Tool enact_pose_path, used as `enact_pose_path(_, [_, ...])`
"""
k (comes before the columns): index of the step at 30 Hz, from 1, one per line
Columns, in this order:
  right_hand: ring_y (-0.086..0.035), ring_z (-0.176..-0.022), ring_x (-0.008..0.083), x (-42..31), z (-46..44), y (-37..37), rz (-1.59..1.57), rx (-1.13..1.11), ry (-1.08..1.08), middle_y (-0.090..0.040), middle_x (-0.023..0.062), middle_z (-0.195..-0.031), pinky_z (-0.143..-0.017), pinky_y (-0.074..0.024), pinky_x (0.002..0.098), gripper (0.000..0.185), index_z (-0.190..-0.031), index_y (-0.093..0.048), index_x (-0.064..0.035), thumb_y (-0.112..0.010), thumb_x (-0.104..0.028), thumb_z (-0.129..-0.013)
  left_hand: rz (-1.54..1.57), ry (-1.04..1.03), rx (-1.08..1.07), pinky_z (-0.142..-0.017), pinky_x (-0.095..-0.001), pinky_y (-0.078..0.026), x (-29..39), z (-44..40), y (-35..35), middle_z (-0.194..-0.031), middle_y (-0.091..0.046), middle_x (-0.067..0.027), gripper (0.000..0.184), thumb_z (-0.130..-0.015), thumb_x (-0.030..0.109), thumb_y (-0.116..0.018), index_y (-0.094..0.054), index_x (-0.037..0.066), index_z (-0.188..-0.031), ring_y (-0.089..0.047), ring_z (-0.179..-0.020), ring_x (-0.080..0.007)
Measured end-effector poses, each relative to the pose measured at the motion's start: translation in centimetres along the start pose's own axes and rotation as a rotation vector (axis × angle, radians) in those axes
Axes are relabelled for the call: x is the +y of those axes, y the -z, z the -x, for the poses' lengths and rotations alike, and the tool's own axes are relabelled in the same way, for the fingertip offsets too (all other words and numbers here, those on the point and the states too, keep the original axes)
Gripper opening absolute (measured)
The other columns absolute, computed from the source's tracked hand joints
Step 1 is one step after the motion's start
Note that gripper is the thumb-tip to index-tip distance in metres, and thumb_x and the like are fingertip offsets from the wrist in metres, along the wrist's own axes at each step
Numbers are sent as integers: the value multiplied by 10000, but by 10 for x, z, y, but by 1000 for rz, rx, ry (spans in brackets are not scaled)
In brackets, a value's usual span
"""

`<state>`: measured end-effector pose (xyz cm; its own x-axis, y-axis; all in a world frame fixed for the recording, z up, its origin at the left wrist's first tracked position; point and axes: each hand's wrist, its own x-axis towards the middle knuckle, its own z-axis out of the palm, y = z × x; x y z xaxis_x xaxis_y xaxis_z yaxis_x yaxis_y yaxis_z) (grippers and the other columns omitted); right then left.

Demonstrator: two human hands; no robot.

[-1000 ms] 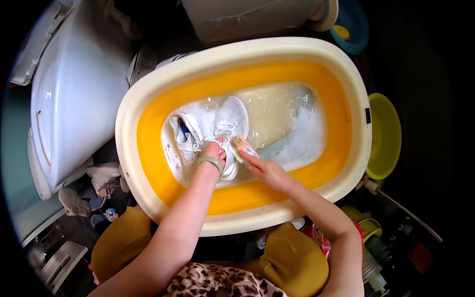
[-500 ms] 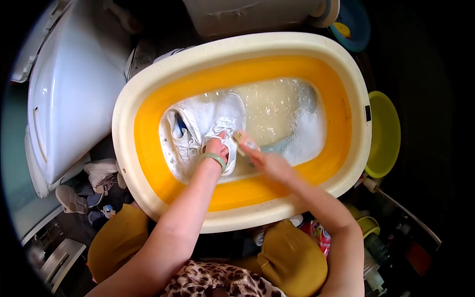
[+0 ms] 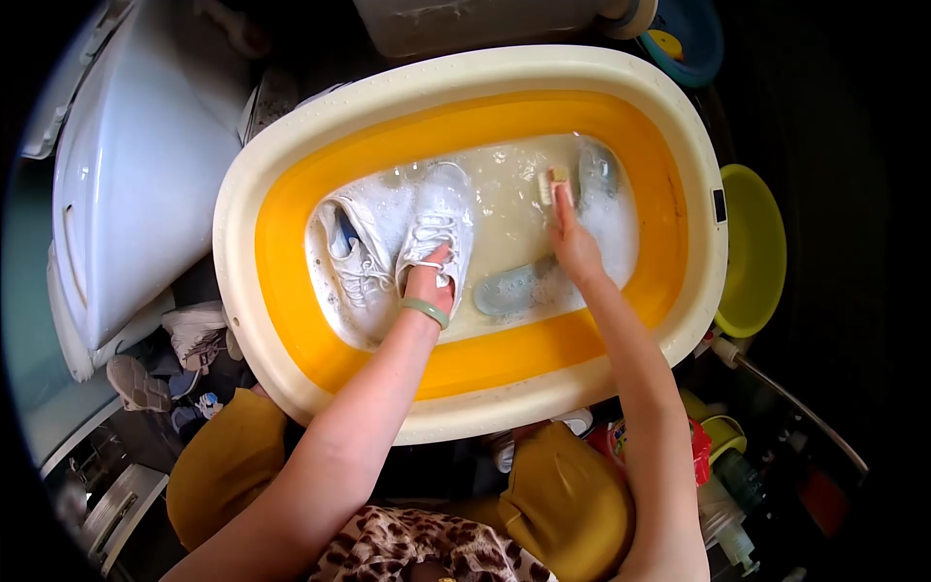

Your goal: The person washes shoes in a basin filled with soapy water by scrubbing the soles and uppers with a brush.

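My left hand (image 3: 430,281), with a green bangle at the wrist, is partly inside the opening of a white laced shoe (image 3: 443,209) and grips it. Another white shoe (image 3: 357,272) lies left of it in suds. My right hand (image 3: 574,238) holds a small pink brush (image 3: 560,184), bristles facing left, over the soapy water. Both hands are within the cream-rimmed basin (image 3: 465,73), whose inner wall is orange. A pale blue-green insole (image 3: 514,288) lies in the water below my right hand, and a similar piece (image 3: 596,175) is at the right end, partly under foam.
A green basin (image 3: 752,252) stands against the right side of the large one. White fixture (image 3: 145,184) at left, shoes (image 3: 199,335) on the floor below it. A grey bin (image 3: 465,24) is beyond the far rim, with a blue basin (image 3: 693,44) at upper right.
My right hand has moved up and right with the brush, away from the white shoe. The insole shows more clearly. My left hand stays in the shoe, which has shifted slightly.
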<state>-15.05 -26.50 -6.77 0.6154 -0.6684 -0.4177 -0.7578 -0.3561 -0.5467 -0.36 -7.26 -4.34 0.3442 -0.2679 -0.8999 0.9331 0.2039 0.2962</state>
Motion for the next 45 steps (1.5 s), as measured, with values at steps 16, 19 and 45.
enact_pose_path(16, [-608, -747, 380, -105, 7, 17, 195, -313, 286, -615, 213, -817, -650, -490, 413, 484, -1355, -309, -336, -404, -218, -895, -138, 99, 57, -808, -393, -483, 18, -13, -22, -927, -626, -93, 199, -816, 148, -525, -577, 54, -983, -594, -859, -235])
enact_pose_path(19, [-605, -759, 387, -88, 17, -6, 43, -250, 345, -615, 218, -851, -655, -490, 417, 454, -1341, -345, -319, -457, -299, -901, -44, 163, -1, -796, -414, -487, 17, -26, -14, -920, -622, -109, 202, -825, 140, -508, -571, 32, -984, -595, -847, -252])
enact_pose_path(45, [-614, -826, 334, -41, -17, 18, 246, -98, 160, -603, 155, -1046, -687, -484, 390, 548, -1347, -297, -413, -425, -155, -880, -473, -227, -95, -841, -336, -437, -3, -5, -1, -1149, -549, -108, 463, -802, 116, -615, -458, -6, -1221, -547, -1002, -230])
